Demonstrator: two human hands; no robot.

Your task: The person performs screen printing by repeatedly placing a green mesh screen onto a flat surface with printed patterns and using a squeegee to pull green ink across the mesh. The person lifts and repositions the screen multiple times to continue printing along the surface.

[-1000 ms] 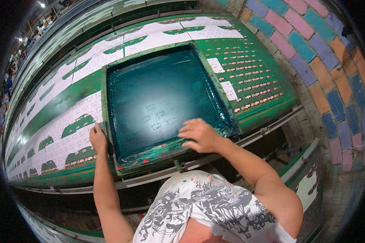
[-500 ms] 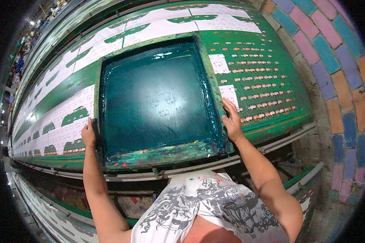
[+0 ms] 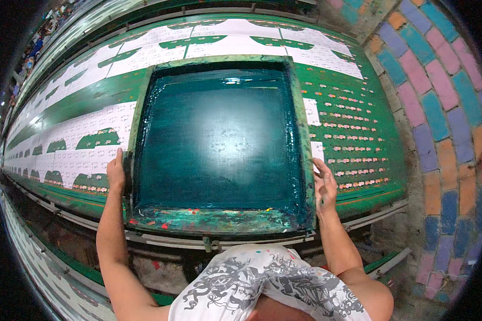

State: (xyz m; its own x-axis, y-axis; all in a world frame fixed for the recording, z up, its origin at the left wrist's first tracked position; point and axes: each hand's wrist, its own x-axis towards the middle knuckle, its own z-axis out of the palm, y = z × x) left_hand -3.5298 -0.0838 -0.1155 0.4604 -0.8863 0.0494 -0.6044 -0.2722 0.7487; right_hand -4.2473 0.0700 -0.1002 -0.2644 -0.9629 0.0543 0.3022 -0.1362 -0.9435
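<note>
A large screen printing frame (image 3: 198, 220) lies on a long green table, its near edge at the table's front. Dark blue-green ink coats its mesh (image 3: 198, 155) and rings the inner walls, with a shiny streak along the far side. My left hand (image 3: 116, 174) is closed on the frame's left side, thumb up along the edge. On the right side, my right hand (image 3: 325, 187) has bent fingers against the frame's outer edge, palm partly turned up. White printed sheets (image 3: 120, 115) lie under and beside the frame; two small white corners show at its right.
The green table (image 3: 348, 134) carries rows of small pink and white prints on the right. More white cut pieces (image 3: 235, 35) lie along its far side. Metal rails (image 3: 182, 242) run along the front. A multicoloured brick-patterned floor (image 3: 434, 96) is at the right.
My view has shifted and turned, so the frame appears lower, more to the right and squarer. Both hands stay at its sides; the right hand's fingers have bent and its palm turned upward.
</note>
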